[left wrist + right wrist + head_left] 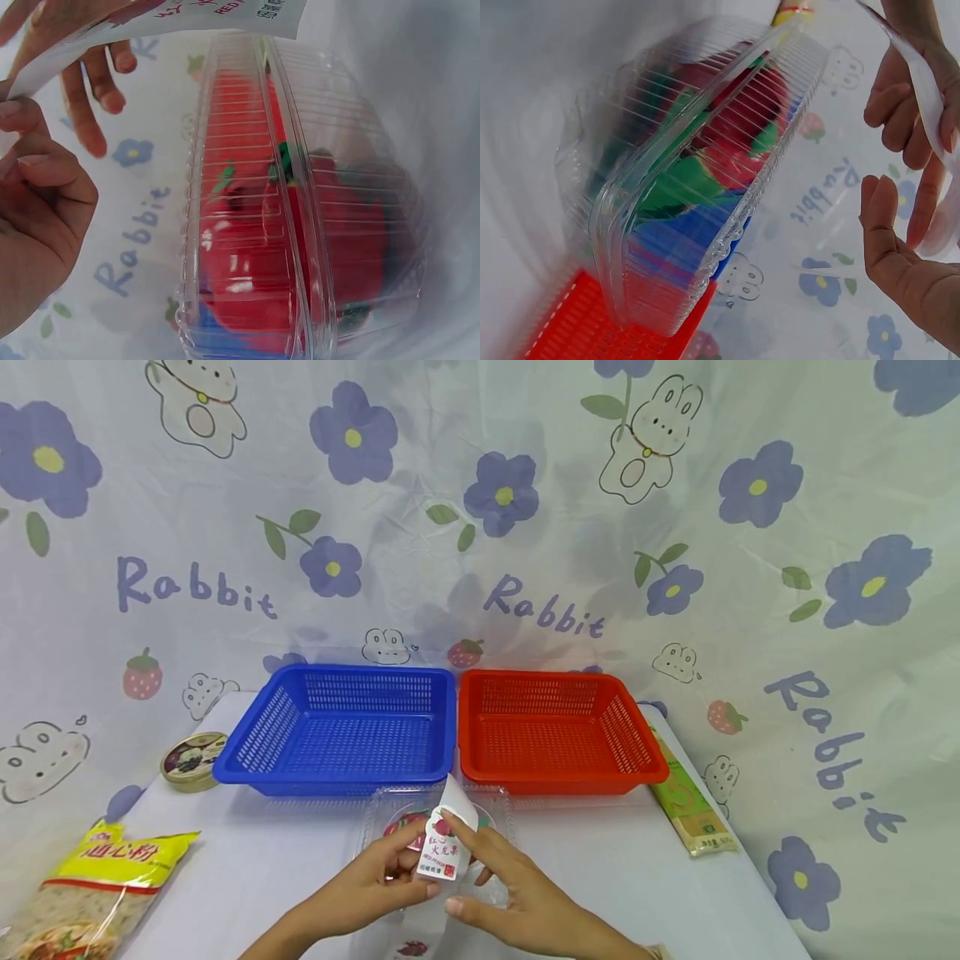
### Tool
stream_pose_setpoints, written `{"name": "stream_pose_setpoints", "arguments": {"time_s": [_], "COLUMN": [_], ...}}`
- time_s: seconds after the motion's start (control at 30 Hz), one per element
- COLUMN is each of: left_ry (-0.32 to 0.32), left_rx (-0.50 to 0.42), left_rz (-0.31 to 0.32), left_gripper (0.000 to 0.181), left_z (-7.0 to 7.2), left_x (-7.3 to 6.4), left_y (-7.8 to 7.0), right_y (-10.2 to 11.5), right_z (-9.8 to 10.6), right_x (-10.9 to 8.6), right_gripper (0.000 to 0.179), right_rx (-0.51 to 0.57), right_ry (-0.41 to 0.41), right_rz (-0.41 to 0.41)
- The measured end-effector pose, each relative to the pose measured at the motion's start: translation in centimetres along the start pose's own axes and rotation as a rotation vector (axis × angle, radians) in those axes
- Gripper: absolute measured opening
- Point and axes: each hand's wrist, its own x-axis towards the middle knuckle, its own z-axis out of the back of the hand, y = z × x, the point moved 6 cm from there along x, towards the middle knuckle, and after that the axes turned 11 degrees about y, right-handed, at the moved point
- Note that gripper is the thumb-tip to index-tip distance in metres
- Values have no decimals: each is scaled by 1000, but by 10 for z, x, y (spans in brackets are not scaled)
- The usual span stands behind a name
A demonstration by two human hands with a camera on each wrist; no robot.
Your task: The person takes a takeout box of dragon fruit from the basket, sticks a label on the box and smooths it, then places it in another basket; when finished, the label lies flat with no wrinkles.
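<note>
My left hand pinches a white paper label strip printed with a red dragon fruit and Chinese characters. Its upper end curls back, showing a blank side. The right hand lays its index finger on that upper part, with the thumb standing apart. Below hangs more of the strip, with another fruit picture. Behind the hands stands a clear plastic clamshell box, its ribbed lid closed over red items with green leaf-like parts. In the head view the hands and label partly cover the box.
A blue basket and a red basket stand side by side behind the box. A round tin and a yellow-topped food bag lie left. A green packet lies right. A printed curtain hangs behind.
</note>
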Motion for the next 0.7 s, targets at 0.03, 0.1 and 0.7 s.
{"name": "stream_pose_setpoints", "arguments": {"time_s": [0.03,0.1,0.7], "left_ry": [2,6,4], "left_rx": [1,2,-32], "left_rz": [-8,-27,-57], "left_gripper": [60,59,55], "left_z": [0,-1,-4], "left_x": [0,1,0], "left_y": [0,-1,-2], "right_y": [0,-1,-4], "right_z": [0,0,-9], "right_x": [0,0,4], "right_gripper": [76,75,74], "right_rx": [-11,-17,-33], "right_ry": [-1,0,3], "right_rz": [-5,-31,8]}}
